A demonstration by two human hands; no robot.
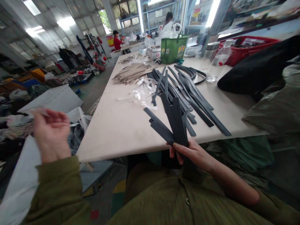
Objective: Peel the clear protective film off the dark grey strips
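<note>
Right grip [192, 153] clasping bundle of dark strips [178, 123], fanned out ahead of it over bench [117, 131]; loose strips [192, 89] beyond. Left grip [52, 132] raised, well apart, blurred; cannot tell if holding anything.

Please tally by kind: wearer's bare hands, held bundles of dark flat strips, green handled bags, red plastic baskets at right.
Left hand, right hand: 2
Bundle of dark flat strips: 1
Green handled bag: 1
Red plastic basket: 1
Total: 5

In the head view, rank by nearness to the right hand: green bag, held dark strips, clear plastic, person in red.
1. Held dark strips: in the right hand.
2. Clear plastic: ahead, left.
3. Green bag: farther ahead.
4. Person in red: background, left.
</note>
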